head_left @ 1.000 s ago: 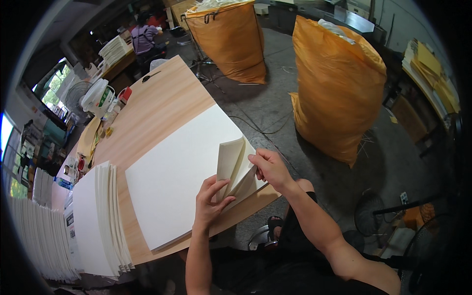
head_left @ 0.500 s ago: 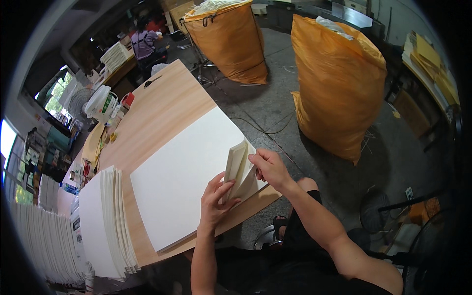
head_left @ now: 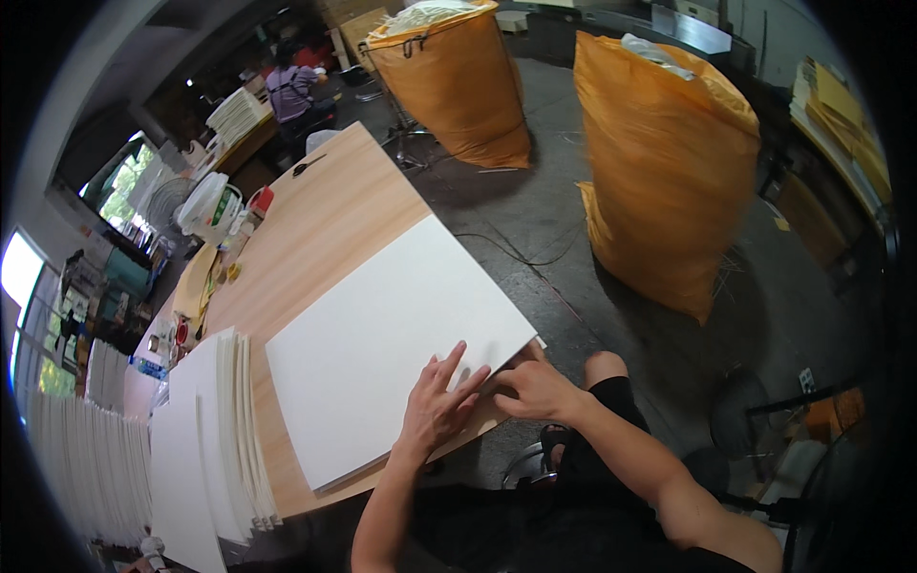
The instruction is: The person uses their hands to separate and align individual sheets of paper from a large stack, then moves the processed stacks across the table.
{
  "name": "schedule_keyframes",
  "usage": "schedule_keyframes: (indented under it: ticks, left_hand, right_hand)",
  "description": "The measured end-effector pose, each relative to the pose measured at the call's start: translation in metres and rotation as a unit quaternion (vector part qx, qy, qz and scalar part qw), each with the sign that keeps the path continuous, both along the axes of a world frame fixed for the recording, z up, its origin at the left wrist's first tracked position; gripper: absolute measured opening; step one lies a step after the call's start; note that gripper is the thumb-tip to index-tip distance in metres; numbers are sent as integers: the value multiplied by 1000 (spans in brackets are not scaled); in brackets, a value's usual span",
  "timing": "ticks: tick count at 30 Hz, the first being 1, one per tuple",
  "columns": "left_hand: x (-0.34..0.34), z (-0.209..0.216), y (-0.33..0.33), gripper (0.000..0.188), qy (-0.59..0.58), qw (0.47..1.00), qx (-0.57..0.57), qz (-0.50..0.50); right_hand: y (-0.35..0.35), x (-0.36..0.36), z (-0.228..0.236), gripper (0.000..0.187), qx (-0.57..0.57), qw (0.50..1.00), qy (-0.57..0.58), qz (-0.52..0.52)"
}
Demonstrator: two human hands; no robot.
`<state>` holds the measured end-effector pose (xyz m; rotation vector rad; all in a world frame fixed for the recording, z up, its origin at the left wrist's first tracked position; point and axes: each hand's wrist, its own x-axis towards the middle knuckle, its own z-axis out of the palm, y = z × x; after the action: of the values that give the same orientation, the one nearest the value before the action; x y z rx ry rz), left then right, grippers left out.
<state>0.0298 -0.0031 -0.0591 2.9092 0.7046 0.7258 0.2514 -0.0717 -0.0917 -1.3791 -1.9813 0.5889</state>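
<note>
A large white board (head_left: 382, 334) lies flat on the wooden table, close to its near right edge. My left hand (head_left: 441, 406) rests on the board near its lower right corner, fingers spread and stretched out. My right hand (head_left: 543, 387) is at the board's right edge with its fingers curled round that edge; some fingertips are hidden there. A small pale piece sticks out past the corner beside the right hand.
To my left stand thick stacks of white boards (head_left: 86, 468) and a leaning group of boards (head_left: 205, 430). Scissors (head_left: 308, 166), a white bucket (head_left: 207, 207) and small containers line the table (head_left: 315, 229). Two big orange sacks (head_left: 659, 172) stand on the floor; a person (head_left: 292, 91) sits far back.
The raised, folded white piece at the corner is now down, and the board lies flat. My left hand has opened out on top; my right hand has moved lower along the edge.
</note>
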Motion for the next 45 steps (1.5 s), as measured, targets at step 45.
schedule_keyframes:
  ticks: [45]
  left_hand:
    - [1, 14, 24, 56, -87, 968, -233, 32]
  right_hand:
    - [47, 17, 42, 32, -166, 839, 504, -115]
